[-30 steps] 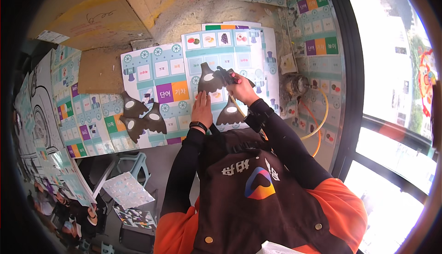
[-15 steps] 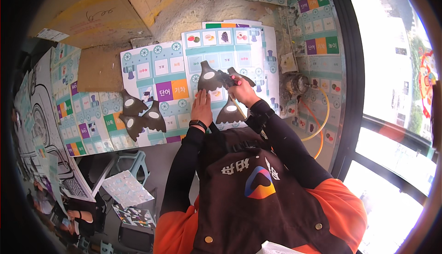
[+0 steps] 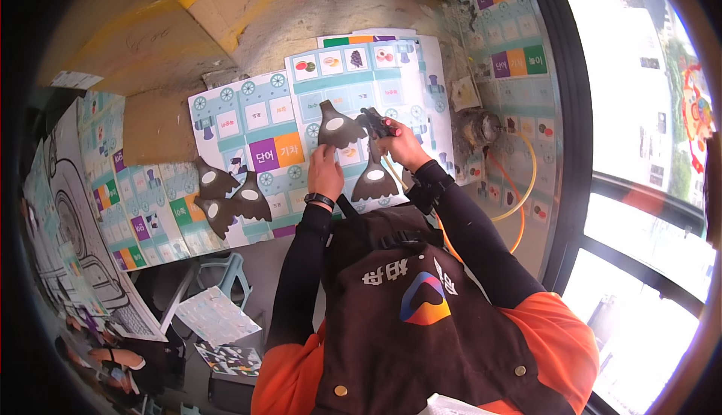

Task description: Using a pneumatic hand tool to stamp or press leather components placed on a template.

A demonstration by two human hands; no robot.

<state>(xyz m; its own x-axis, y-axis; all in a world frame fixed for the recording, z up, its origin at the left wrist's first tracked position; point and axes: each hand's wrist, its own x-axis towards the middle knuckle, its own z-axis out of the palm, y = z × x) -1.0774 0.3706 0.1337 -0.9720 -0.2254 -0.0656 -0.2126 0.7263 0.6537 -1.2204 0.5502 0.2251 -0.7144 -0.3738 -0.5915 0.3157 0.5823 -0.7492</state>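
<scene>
My left hand (image 3: 326,176) has its fingertips closed on the lower left edge of a dark brown flared piece (image 3: 336,122) with a scalloped rim and a white oval. My right hand (image 3: 404,148) is closed round a small black tool (image 3: 373,122) with red parts, close to that piece's right side. A yellow hose runs down below this hand. Just below and between the hands lies another brown flared piece (image 3: 376,183), narrow neck upward. Several similar brown pieces (image 3: 233,198) lie grouped at the left.
Printed card sheets (image 3: 248,107) cover the worktable. Cardboard boxes (image 3: 150,46) stand behind at the left. A round metal device (image 3: 481,129) with yellow and orange hoses (image 3: 532,182) is at the right, near the window. A stool (image 3: 226,276) stands below left.
My right hand and the tool have turned slightly. The brown piece seen beside the tool no longer shows there. My left fingers have shifted to the piece's lower left edge. The view has shifted slightly.
</scene>
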